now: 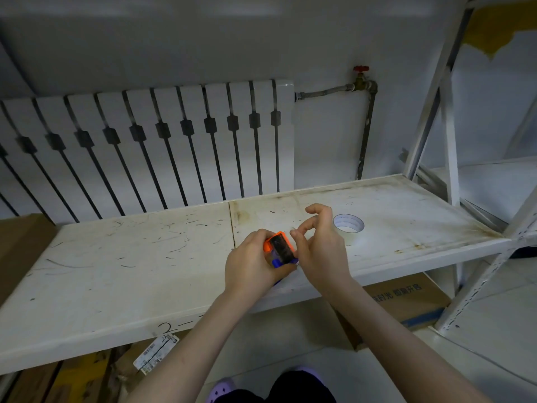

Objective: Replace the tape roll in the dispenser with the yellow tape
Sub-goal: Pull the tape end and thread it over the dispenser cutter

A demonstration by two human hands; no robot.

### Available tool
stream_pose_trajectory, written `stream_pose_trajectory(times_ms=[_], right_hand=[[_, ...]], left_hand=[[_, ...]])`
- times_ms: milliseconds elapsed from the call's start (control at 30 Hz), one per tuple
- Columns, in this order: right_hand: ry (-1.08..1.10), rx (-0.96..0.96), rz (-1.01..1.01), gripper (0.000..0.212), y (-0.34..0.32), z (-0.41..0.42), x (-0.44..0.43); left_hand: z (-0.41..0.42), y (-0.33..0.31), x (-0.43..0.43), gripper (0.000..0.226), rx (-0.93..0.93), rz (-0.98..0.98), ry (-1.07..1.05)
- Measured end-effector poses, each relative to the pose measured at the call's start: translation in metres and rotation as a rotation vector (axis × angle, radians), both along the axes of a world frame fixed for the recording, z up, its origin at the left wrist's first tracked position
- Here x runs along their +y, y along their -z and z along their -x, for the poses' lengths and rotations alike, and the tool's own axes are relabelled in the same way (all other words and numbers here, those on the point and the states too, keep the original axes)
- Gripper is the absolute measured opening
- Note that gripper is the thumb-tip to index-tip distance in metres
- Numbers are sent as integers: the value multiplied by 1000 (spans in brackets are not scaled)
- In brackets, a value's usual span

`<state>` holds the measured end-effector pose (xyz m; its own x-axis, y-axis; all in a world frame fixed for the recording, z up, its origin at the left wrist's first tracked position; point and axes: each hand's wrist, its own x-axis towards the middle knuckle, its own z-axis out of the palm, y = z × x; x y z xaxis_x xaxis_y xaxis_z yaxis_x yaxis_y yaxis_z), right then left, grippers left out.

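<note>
Dispenser [279, 249] — one; tape roll [348, 228] — one

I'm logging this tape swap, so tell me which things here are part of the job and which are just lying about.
Part of the job:
- dispenser, orange and blue, gripped in the left hand
- right hand, fingers at the dispenser
- tape roll, pale, lying flat on the shelf

Just lying about:
- cardboard box under the shelf
- radiator
- red valve
</note>
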<state>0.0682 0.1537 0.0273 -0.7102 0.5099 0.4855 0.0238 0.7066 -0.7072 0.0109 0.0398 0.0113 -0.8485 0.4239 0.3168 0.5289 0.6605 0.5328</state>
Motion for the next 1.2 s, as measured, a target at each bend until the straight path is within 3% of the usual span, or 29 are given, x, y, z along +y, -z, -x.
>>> stream_pose_trajectory(times_ms=[400, 933, 1200], right_hand=[[97, 8, -91, 40, 4, 0, 10], [-82, 20, 530, 34, 38, 8, 17], [-125, -9, 618, 25, 35, 7, 17]], left_hand=[[-2, 0, 0, 62, -22, -15, 29], [-2, 6, -3, 63, -1, -43, 98], [-1, 6, -2, 63, 6, -37, 107]])
